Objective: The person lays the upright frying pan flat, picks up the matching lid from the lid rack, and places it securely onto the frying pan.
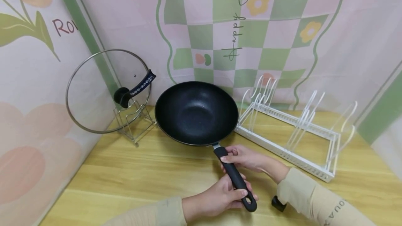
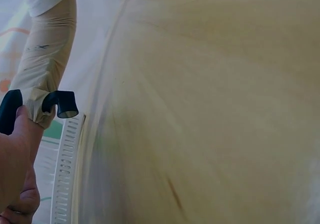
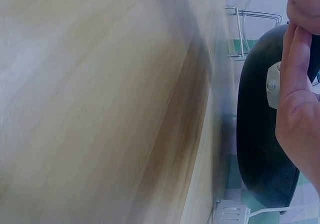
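Observation:
A black wok (image 1: 196,114) is in the middle of the head view, its hollow inside turned toward me. Both hands hold its black handle (image 1: 233,175). My left hand (image 1: 220,198) grips the end near the hanging hole, thumb on top. Closer to the pan, my right hand (image 1: 248,158) holds the handle from the right, its thumb over the top. From the right wrist, the wok's dark outer side (image 3: 260,119) and a metal handle bracket (image 3: 273,86) show beside the fingers; the wok appears raised off the table.
On the left, a glass lid (image 1: 94,90) with a black knob leans in a small wire stand (image 1: 135,125). A white rack (image 1: 285,152) with upright wire dividers stands on the right of the wooden table (image 1: 132,180). Printed cloth (image 1: 201,37) hangs behind.

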Demonstrator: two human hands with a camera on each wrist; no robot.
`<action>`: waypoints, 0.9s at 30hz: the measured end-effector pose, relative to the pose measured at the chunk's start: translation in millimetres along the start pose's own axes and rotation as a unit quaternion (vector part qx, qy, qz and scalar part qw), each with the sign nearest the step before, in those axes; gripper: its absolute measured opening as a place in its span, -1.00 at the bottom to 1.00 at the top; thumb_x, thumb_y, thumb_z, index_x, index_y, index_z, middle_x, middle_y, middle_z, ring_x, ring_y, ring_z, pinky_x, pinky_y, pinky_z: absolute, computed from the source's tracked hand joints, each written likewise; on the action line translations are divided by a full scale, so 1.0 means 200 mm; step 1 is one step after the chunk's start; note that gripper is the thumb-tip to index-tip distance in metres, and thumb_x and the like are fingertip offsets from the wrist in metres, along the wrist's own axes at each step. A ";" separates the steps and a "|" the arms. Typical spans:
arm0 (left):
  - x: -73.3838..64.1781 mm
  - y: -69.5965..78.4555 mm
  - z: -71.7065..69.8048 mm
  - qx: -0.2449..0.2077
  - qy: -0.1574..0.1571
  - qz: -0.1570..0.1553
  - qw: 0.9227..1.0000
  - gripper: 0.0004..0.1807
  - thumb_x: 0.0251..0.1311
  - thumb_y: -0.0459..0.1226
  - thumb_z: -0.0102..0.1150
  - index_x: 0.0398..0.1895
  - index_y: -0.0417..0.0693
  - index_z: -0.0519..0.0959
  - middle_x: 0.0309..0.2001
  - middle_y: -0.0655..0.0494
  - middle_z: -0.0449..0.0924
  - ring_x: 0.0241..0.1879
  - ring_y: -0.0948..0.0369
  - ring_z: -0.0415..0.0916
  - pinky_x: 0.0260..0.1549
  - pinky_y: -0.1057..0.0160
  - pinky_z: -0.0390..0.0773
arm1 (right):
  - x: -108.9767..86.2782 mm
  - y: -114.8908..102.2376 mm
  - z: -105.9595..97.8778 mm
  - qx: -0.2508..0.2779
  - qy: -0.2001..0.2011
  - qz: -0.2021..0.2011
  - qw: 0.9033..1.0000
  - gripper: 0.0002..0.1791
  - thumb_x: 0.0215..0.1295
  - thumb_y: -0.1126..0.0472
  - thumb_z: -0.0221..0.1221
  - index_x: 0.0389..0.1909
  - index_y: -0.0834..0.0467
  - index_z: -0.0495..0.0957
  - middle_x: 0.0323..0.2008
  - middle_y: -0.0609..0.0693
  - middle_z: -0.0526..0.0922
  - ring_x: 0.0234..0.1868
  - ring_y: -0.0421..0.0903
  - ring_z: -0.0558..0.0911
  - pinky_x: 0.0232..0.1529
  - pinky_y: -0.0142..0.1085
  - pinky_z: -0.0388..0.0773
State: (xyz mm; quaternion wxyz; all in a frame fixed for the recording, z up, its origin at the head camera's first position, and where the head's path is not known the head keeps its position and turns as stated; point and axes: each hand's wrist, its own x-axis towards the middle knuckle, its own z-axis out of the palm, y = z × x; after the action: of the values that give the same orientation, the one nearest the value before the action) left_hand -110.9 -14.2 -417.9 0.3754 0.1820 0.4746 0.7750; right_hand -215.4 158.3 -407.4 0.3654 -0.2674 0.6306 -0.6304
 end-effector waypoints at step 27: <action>0.07 -0.05 0.02 -0.015 0.028 0.018 0.999 -0.74 0.55 -0.51 -0.16 0.20 -0.23 0.21 0.12 -0.09 0.51 0.35 -0.23 0.36 0.28 -0.07 0.41 | -0.01 0.02 -0.05 -0.024 -0.005 0.015 1.000 -0.62 0.54 0.29 0.09 0.03 0.61 0.34 -0.26 0.09 0.72 -0.23 -0.14 0.70 -0.15 -0.32 0.67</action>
State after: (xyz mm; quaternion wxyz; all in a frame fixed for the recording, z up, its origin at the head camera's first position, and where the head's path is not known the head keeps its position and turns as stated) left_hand -112.6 1.7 -425.1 0.3508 0.1629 0.4703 0.7932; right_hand -222.6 166.2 -411.0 0.3715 -0.2696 0.6479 -0.6079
